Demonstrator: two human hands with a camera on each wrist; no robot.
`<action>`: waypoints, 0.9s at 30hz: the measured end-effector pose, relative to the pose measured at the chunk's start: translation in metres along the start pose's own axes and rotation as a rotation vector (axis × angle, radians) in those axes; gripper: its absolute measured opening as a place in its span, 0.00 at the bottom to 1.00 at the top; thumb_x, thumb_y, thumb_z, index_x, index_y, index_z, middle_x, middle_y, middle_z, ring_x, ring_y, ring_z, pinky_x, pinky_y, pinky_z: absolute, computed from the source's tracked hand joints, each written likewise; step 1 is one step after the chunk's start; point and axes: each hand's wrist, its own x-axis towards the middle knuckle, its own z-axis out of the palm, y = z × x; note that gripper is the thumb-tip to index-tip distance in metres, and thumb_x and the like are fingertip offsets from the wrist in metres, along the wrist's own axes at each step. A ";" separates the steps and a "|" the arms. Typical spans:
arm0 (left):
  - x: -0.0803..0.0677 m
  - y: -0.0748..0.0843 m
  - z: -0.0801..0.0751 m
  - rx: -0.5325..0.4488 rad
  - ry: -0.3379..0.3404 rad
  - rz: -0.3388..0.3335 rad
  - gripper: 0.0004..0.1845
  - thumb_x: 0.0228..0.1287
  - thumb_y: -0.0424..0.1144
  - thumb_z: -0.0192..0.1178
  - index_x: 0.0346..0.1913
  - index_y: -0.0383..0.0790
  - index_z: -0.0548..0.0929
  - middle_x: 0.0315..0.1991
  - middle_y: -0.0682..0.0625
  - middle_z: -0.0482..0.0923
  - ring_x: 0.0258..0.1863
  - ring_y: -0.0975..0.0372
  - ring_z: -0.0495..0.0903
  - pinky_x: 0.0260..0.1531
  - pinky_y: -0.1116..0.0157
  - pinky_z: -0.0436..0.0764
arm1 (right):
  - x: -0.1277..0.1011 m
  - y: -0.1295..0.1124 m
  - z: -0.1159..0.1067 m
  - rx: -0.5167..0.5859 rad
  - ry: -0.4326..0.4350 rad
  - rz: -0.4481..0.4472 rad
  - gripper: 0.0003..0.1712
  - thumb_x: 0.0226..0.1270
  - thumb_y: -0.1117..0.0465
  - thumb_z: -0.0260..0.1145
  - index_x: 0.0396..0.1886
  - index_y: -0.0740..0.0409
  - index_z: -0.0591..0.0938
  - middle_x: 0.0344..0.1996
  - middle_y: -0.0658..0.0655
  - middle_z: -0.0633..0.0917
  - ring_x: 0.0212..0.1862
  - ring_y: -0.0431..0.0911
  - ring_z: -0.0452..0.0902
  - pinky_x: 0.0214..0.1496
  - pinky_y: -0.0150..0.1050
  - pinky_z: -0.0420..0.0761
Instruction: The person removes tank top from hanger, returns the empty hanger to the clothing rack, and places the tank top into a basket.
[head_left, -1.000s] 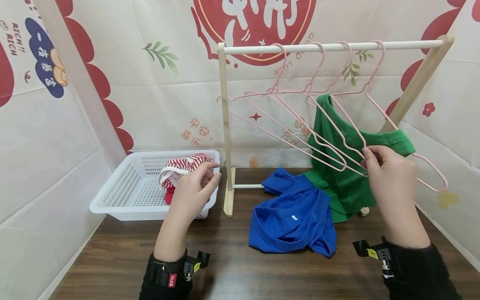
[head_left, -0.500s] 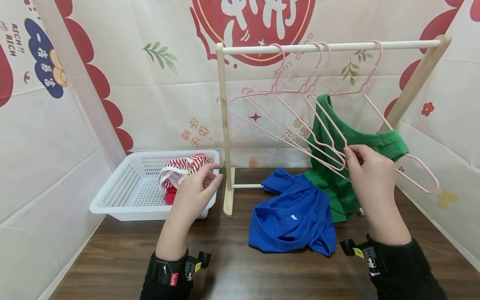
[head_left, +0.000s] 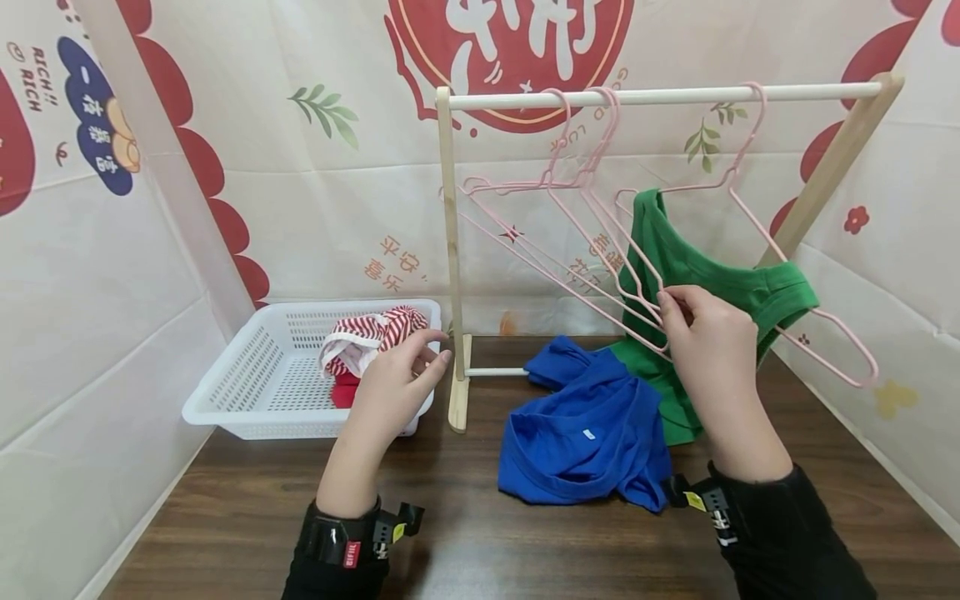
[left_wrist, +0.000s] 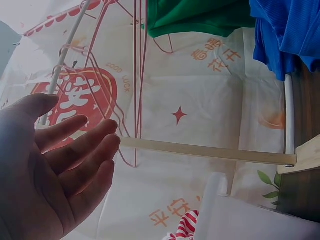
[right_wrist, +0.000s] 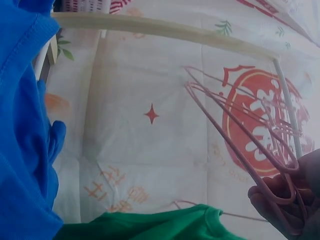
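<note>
A dark wood-grain counter (head_left: 465, 533) stands before a white printed backdrop (head_left: 360, 225); on it sit a white basket (head_left: 285, 427) containing a red-striped garment (head_left: 393, 325) and a crumpled blue shirt (head_left: 577, 442). A green top (head_left: 720, 275) hangs from the rightmost hanger (head_left: 750, 215) on a wooden garment rack (head_left: 453, 250). The left hand (head_left: 397, 375), fingers relaxed and apart, hovers by the basket's right side. The right hand (head_left: 712, 333) pinches the ends of bunched pink hangers (head_left: 586, 173); compared with a second ago, two of their hooks have slid left along the rail (head_left: 690, 94)
</note>
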 end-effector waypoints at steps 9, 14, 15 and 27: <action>0.000 -0.001 0.000 0.019 -0.010 -0.017 0.17 0.70 0.50 0.55 0.56 0.47 0.80 0.34 0.55 0.83 0.32 0.64 0.80 0.32 0.62 0.78 | 0.003 -0.018 0.010 0.019 -0.043 -0.039 0.12 0.70 0.62 0.63 0.40 0.69 0.85 0.26 0.63 0.85 0.25 0.55 0.79 0.26 0.47 0.73; -0.001 0.000 0.001 0.024 -0.012 -0.014 0.17 0.70 0.50 0.56 0.56 0.47 0.80 0.34 0.55 0.83 0.31 0.64 0.79 0.32 0.62 0.78 | 0.004 -0.025 0.014 0.022 -0.065 -0.051 0.12 0.70 0.63 0.63 0.41 0.69 0.85 0.28 0.65 0.85 0.26 0.56 0.78 0.26 0.49 0.73; 0.000 0.000 0.001 0.025 -0.011 -0.010 0.17 0.70 0.50 0.56 0.56 0.47 0.80 0.33 0.55 0.83 0.31 0.64 0.79 0.32 0.62 0.78 | 0.004 -0.026 0.015 0.023 -0.068 -0.052 0.12 0.70 0.62 0.63 0.41 0.69 0.85 0.28 0.65 0.85 0.26 0.56 0.78 0.26 0.49 0.73; 0.000 0.004 0.002 0.054 -0.021 -0.011 0.17 0.71 0.50 0.55 0.57 0.47 0.79 0.35 0.54 0.83 0.32 0.64 0.80 0.31 0.63 0.78 | 0.008 -0.033 0.024 0.055 -0.098 -0.102 0.12 0.71 0.62 0.61 0.42 0.67 0.85 0.28 0.63 0.85 0.26 0.53 0.77 0.27 0.49 0.73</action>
